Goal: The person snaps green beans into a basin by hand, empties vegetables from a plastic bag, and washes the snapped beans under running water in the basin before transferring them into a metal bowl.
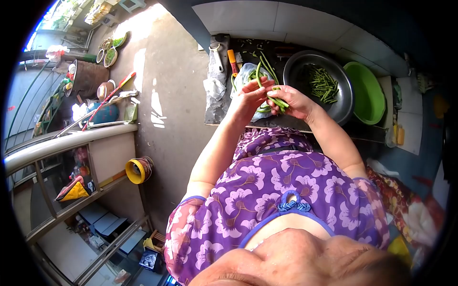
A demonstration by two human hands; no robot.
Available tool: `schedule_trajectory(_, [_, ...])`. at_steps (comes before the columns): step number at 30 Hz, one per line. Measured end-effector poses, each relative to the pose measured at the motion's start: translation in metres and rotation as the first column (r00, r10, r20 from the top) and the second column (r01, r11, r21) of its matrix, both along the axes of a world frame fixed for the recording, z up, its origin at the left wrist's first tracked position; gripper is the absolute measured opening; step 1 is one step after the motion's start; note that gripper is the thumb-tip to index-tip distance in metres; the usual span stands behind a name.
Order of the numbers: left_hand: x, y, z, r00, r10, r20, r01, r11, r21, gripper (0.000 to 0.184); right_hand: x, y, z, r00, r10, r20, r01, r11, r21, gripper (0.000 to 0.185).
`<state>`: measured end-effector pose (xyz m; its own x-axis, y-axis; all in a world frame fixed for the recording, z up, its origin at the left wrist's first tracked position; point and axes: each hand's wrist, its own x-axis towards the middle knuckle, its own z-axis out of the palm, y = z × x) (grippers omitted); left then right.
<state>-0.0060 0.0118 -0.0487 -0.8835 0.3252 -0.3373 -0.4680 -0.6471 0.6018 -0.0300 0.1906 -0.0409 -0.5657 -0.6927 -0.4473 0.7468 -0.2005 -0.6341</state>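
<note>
My left hand (249,97) holds long green beans (259,76) upright, their tips reaching past the fingers. Close beside it, my right hand (296,103) is closed around several short green bean pieces (279,102). The fingers of the two hands meet or nearly meet. Under and behind them lies a clear plastic bag (245,74) with more green beans, partly hidden by my hands. To the right stands a dark metal basin (292,71) with a pile of cut green bean pieces (324,85) in it.
A green plastic basin (365,90) sits right of the metal one. On the left of the dark worktop lie a white-handled peeler (217,58), an orange-handled tool (232,62) and a crumpled plastic bag (214,89). A yellow bucket (135,171) stands on the floor at left.
</note>
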Motion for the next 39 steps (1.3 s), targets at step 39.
schedule_trajectory(39, [0.009,-0.008,0.004,0.984,-0.065,-0.166,-0.017,0.894,-0.448,0.019,0.008,0.003,0.011,0.849,0.138,-0.51,0.081,0.92,0.384,0.023])
